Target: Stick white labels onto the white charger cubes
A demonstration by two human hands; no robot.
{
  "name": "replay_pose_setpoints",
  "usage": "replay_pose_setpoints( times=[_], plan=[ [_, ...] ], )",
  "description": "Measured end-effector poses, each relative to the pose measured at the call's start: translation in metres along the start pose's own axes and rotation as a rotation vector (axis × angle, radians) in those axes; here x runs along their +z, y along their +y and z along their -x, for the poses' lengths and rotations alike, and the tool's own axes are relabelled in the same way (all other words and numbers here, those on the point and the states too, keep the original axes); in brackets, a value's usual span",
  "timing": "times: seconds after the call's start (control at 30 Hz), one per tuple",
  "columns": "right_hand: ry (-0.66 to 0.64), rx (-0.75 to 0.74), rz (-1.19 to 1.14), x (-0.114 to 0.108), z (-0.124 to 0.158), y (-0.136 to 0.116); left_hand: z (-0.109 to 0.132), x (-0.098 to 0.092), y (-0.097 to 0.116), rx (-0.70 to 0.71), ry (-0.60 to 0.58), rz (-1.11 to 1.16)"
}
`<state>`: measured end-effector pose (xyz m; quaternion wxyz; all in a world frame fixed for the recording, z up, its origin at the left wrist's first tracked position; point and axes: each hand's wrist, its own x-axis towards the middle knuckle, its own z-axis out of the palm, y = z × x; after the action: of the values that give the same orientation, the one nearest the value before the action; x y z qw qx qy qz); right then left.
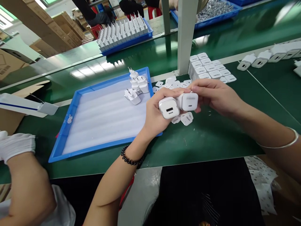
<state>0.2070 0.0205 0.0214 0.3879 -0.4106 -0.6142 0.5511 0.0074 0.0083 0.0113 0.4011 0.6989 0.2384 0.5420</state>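
My left hand (154,117) is closed around two white charger plugs, their port ends facing me. The left charger (168,113) has a wide dark slot and a small slot below it. Beside it, the right charger (191,102) shows one small slot on its face. My right hand (219,97) pinches at the upper right edge of that second charger with thumb and fingers; whether a small piece lies between the fingertips is hidden. Below the chargers, loose white label cards (187,119) lie on the green table, and more loose cards (172,82) lie behind my hands.
A blue tray (77,150) at left holds several chargers (134,95) with pins. Stacked label cards (209,69) stand by a white post (185,37). Chargers (261,59) line the back right. At far left is a co-worker's gloved hand (17,146).
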Motion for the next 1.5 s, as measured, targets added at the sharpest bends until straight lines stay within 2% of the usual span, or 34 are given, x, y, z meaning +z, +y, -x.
replay_pose_setpoints(
  times=[0.07,0.13,0.23,0.4,0.53,0.63,0.73,0.8,0.97,1.07,1.17,1.23,1.3,1.37,1.43,1.5],
  plan=[
    [0.072,-0.051,0.399,-0.002,-0.004,0.008,-0.002,-0.003,-0.005,-0.024,0.042,0.030],
    [0.062,-0.018,0.724,-0.003,-0.010,0.019,-0.003,-0.005,-0.009,-0.085,0.095,0.039],
    [-0.025,0.084,0.840,-0.006,-0.018,0.033,-0.003,-0.008,-0.012,-0.171,0.206,-0.001],
    [-0.050,0.136,0.803,-0.008,-0.022,0.033,-0.004,-0.010,-0.015,-0.270,0.335,0.006],
    [-0.037,0.112,0.745,-0.010,-0.018,0.022,-0.004,-0.008,-0.017,-0.366,0.351,0.084],
    [-0.041,0.083,0.607,-0.011,-0.016,0.020,-0.004,-0.008,-0.019,-0.376,0.344,0.082],
    [0.030,0.113,0.376,-0.012,-0.016,0.023,-0.003,-0.009,-0.021,-0.375,0.338,0.087],
    [0.091,0.128,0.311,-0.013,-0.016,0.024,-0.002,-0.010,-0.023,-0.374,0.325,0.073],
    [0.244,-0.021,0.522,-0.018,-0.013,0.015,0.000,-0.009,-0.024,-0.371,0.308,0.053],
    [0.239,-0.009,0.319,-0.021,-0.009,0.007,0.000,-0.008,-0.022,-0.349,0.309,0.013],
    [0.115,-0.047,-0.030,-0.017,-0.004,0.000,0.001,-0.007,-0.019,-0.289,0.287,-0.055],
    [0.048,-0.105,-0.150,-0.010,0.000,-0.004,0.003,-0.005,-0.017,-0.219,0.254,-0.128],
    [0.029,-0.165,-0.157,-0.001,0.006,-0.008,0.005,-0.002,-0.015,-0.142,0.211,-0.217],
    [0.073,-0.226,-0.080,0.006,0.012,-0.014,0.008,0.001,-0.014,-0.085,0.175,-0.284],
    [0.132,-0.281,0.013,0.011,0.017,-0.019,0.012,0.004,-0.013,-0.059,0.164,-0.311],
    [0.127,-0.290,0.041,0.014,0.022,-0.023,0.014,0.008,-0.012,-0.047,0.170,-0.325]
  ],
)
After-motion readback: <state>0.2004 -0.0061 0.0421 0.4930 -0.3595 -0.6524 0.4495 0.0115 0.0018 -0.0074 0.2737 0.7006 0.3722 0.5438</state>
